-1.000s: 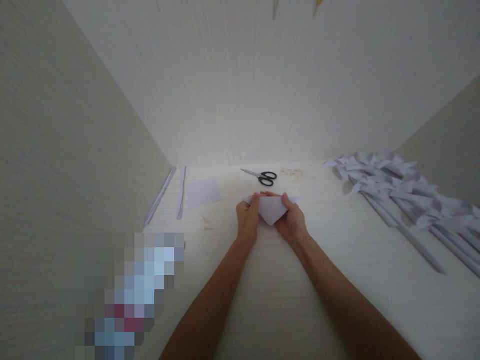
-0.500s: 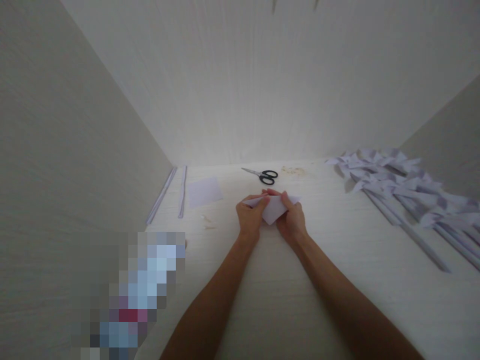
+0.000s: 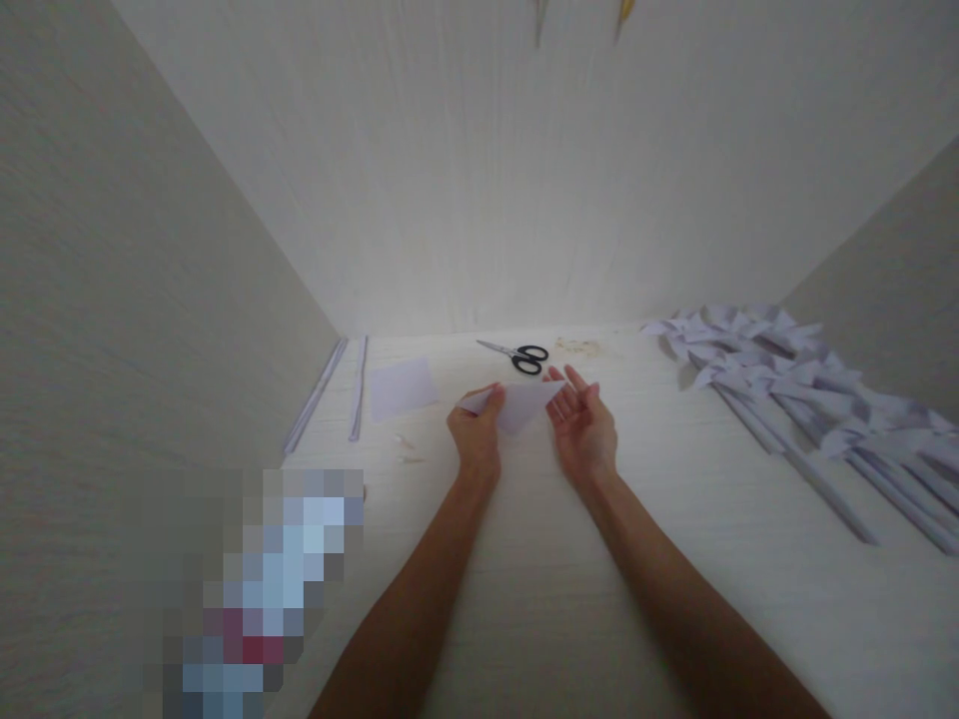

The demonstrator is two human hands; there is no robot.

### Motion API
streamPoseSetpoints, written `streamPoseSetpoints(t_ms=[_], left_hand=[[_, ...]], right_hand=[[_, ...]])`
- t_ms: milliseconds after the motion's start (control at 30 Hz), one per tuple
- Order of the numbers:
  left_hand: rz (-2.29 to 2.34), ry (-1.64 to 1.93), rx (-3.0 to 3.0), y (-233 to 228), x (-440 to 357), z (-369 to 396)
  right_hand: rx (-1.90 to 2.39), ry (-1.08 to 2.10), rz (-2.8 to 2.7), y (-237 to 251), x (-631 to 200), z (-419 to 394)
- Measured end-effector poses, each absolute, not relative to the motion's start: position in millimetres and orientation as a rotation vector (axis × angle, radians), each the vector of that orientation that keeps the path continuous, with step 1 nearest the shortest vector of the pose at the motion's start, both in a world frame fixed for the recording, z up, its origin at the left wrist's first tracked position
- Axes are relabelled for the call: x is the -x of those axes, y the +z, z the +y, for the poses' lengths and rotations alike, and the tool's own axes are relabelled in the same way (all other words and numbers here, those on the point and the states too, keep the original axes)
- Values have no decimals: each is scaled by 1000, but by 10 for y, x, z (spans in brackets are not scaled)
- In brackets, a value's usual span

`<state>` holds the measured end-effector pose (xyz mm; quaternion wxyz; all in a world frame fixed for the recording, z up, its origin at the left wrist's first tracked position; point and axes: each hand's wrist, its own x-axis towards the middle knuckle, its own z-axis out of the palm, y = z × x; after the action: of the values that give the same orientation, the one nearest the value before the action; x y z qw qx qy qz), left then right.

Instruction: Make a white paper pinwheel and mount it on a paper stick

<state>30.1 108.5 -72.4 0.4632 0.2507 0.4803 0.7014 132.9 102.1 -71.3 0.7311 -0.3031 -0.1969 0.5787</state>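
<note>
The table (image 3: 539, 589) is a pale, faintly grained white surface, boxed in by matte off-white walls at the back and both sides. To the right of the folded paper lies the largest cluster, a row of paper pinwheels (image 3: 809, 399), lilac-white, with pointed vanes and long rolled stems that run off the right edge, so their number is hard to tell. Well left of the folded paper, a blurred block of pixels hides whatever sits at the near left of the table. Left of the folded paper lies a flat square sheet (image 3: 403, 388), and farther left two thin paper strips (image 3: 358, 399) run along the wall. Just behind the folded paper rest black-handled scissors (image 3: 518, 355) with slim metal blades.

The folded paper (image 3: 516, 404) is a smooth pale triangle with crisp edges, held just above the table at mid-depth. The left hand (image 3: 475, 434) pinches its left corner, fingers closed on it. The right hand (image 3: 582, 429) is beside its right corner with the palm up and fingers spread open; whether the fingertips touch the paper is unclear.

Half a second ago both hands pinched the paper close together; since then the right hand has let go and opened, and the paper has tilted up toward the left.
</note>
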Motion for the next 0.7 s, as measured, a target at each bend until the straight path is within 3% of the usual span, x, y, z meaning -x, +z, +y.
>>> streamPoseSetpoints(t_ms=[167,700], left_hand=[[1050,1591,-605,-710,-414,1028],[885,1582,-388,-665,-399,1023]], right_hand=[[723,1390,-631,-698,-1138,970],[929,1216,-1056,-759,-1155,923]])
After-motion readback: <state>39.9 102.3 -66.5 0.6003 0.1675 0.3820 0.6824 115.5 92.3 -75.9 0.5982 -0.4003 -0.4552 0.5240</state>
